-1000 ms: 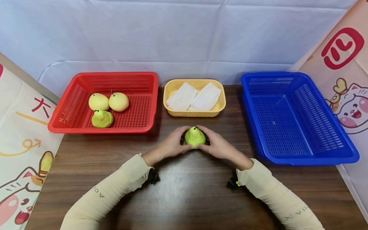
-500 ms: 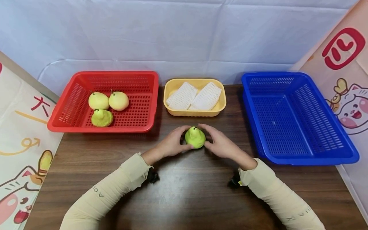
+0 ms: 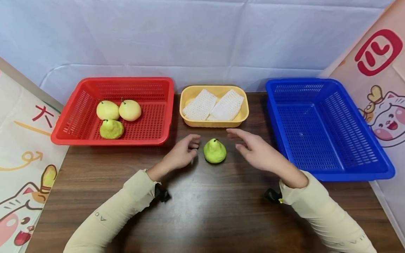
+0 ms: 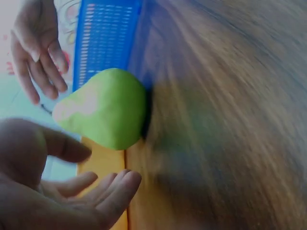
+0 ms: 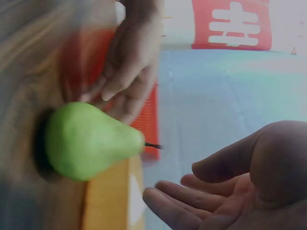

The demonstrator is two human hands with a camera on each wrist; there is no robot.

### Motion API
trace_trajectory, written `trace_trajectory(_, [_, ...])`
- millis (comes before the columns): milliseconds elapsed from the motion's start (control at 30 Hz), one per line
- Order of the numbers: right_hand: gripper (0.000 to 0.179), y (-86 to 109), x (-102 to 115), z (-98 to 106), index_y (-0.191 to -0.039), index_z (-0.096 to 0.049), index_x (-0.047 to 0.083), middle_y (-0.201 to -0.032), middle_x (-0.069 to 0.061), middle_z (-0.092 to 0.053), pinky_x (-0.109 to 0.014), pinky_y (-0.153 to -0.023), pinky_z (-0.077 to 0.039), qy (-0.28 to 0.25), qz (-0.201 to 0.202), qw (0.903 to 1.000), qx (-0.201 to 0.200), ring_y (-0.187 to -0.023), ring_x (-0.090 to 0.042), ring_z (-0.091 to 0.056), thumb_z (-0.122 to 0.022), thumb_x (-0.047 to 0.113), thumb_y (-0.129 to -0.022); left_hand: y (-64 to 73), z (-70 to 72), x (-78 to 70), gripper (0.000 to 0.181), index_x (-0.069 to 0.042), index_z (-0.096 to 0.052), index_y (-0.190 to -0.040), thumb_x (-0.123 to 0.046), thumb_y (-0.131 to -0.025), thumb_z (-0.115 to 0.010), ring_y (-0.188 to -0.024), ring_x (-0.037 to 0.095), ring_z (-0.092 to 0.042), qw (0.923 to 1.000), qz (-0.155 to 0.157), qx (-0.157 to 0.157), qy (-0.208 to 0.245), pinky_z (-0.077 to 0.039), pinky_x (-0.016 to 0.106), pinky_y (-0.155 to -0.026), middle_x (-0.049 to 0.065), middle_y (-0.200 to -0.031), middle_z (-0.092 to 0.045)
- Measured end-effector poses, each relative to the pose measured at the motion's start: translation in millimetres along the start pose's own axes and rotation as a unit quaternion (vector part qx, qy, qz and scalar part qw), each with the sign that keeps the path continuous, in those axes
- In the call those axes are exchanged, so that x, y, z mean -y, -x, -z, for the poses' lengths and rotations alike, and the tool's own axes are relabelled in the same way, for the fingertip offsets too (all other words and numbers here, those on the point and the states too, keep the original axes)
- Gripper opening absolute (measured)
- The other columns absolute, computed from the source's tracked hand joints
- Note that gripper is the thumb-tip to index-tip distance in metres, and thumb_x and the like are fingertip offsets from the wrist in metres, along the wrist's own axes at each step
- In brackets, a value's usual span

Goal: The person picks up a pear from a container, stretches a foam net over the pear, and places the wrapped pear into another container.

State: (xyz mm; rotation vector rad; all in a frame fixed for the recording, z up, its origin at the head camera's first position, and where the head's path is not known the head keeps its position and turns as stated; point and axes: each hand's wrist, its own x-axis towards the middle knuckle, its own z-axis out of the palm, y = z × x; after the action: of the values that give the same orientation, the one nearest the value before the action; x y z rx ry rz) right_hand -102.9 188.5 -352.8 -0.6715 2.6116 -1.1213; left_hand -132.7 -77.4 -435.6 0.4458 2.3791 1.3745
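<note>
A green pear stands upright on the wooden table, its dark stem pointing up. To its left is my left hand, fingers loosely bent and apart from the fruit. My right hand hovers to the right, its fingers and thumb spread with a wider gap to the pear. Both wrist views show the pear between the two hands with neither touching it. In the right wrist view the right hand's fingers hold nothing.
At the left, a red basket holds two yellowish round pears and a green pear. A yellow tray with white foam net sleeves stands behind the pear. On the right sits a blue basket.
Both hands have let go of the pear and drawn apart, the right hand first and farther to the right. The pear has stayed in place.
</note>
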Motion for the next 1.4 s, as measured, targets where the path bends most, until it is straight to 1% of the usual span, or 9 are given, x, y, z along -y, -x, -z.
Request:
trace_trajectory(133, [0.040,0.6,12.6,19.6,-0.141,-0.055,-0.001,-0.123,-0.017,-0.069,-0.048,-0.095,-0.055,0.019,-0.004,0.9998,0.009,-0.116,-0.032,-0.065,-0.051,-0.007,-0.101,-2.5,1.6,-1.6,0.039,0.009,-0.052,-0.137,0.002,-0.098,-0.057,-0.113,0.034,-0.065,0.9967,0.017,-0.052,0.059,-0.055,0.038,-0.097,0.025,-0.127,-0.063])
trace_trajectory(300, [0.035,-6.1,26.2,40.2,-0.137,-0.060,0.002,-0.115,-0.011,-0.072,-0.043,-0.086,-0.055,0.068,-0.009,0.9976,0.012,-0.108,-0.027,-0.068,-0.053,-0.002,-0.102,-9.0,1.3,-8.3,0.038,0.009,-0.052,-0.137,-0.007,-0.102,-0.057,-0.107,0.041,-0.067,0.9846,0.058,-0.069,0.150,-0.058,0.043,-0.091,0.028,-0.127,-0.063])
trace_trajectory(500, [0.032,-26.0,32.2,56.9,-0.132,-0.063,0.000,-0.109,-0.011,-0.073,-0.044,-0.087,-0.054,0.093,-0.011,0.9952,0.030,-0.105,-0.026,-0.068,-0.053,-0.001,-0.102,-23.2,4.1,-13.1,0.041,0.011,-0.051,-0.138,-0.017,-0.107,-0.051,-0.115,0.037,-0.063,0.9420,0.139,-0.086,0.293,-0.059,0.036,-0.087,0.030,-0.131,-0.059])
trace_trajectory(633, [0.032,-43.8,30.4,65.7,-0.133,-0.062,-0.001,-0.110,-0.013,-0.073,-0.044,-0.084,-0.053,0.112,-0.028,0.9918,0.054,-0.102,-0.027,-0.069,-0.051,0.001,-0.103,-33.4,6.5,-13.9,0.047,0.012,-0.046,-0.142,-0.023,-0.110,-0.047,-0.124,0.038,-0.059,0.9108,0.165,-0.089,0.368,-0.058,0.035,-0.090,0.030,-0.139,-0.054])
trace_trajectory(767, [0.034,-61.9,28.6,72.1,-0.135,-0.060,-0.003,-0.112,-0.016,-0.073,-0.046,-0.082,-0.054,0.136,-0.049,0.9870,0.070,-0.099,-0.030,-0.069,-0.048,0.004,-0.104,-40.0,8.5,-15.7,0.051,0.009,-0.046,-0.144,-0.029,-0.110,-0.045,-0.128,0.038,-0.057,0.8940,0.186,-0.086,0.399,-0.056,0.040,-0.096,0.027,-0.142,-0.054])
trace_trajectory(900, [0.037,-80.0,28.4,81.1,-0.138,-0.057,-0.005,-0.120,-0.021,-0.069,-0.049,-0.087,-0.053,0.168,-0.080,0.9777,0.098,-0.106,-0.033,-0.067,-0.046,0.006,-0.104,-44.8,8.9,-17.1,0.053,0.007,-0.050,-0.143,-0.034,-0.111,-0.044,-0.128,0.036,-0.058,0.8869,0.206,-0.081,0.406,-0.054,0.043,-0.100,0.025,-0.140,-0.057])
trace_trajectory(1100, [0.040,-110.5,20.8,97.1,-0.139,-0.055,-0.008,-0.139,-0.030,-0.055,-0.051,-0.094,-0.049,0.220,-0.114,0.9549,0.163,-0.114,-0.038,-0.058,-0.041,0.007,-0.104,-53.1,7.6,-17.8,0.054,0.006,-0.054,-0.140,-0.038,-0.110,-0.043,-0.127,0.034,-0.060,0.8765,0.219,-0.087,0.420,-0.056,0.041,-0.098,0.024,-0.139,-0.059])
trace_trajectory(1300, [0.044,-135.9,8.3,103.9,-0.140,-0.053,-0.009,-0.143,-0.031,-0.051,-0.054,-0.106,-0.044,0.242,-0.139,0.9435,0.179,-0.129,-0.044,-0.050,-0.039,0.007,-0.101,-58.6,6.0,-19.2,0.050,0.002,-0.060,-0.136,-0.038,-0.110,-0.045,-0.112,0.026,-0.067,0.8818,0.229,-0.090,0.402,-0.061,0.029,-0.074,0.020,-0.135,-0.063])
trace_trajectory(1400, [0.045,-145.5,4.3,104.8,-0.142,-0.051,-0.009,-0.147,-0.030,-0.047,-0.055,-0.111,-0.040,0.245,-0.161,0.9382,0.184,-0.136,-0.045,-0.044,-0.039,0.010,-0.103,-60.1,6.6,-19.8,0.050,0.000,-0.061,-0.135,-0.039,-0.110,-0.044,-0.106,0.022,-0.069,0.8849,0.233,-0.088,0.393,-0.061,0.029,-0.072,0.019,-0.134,-0.064])
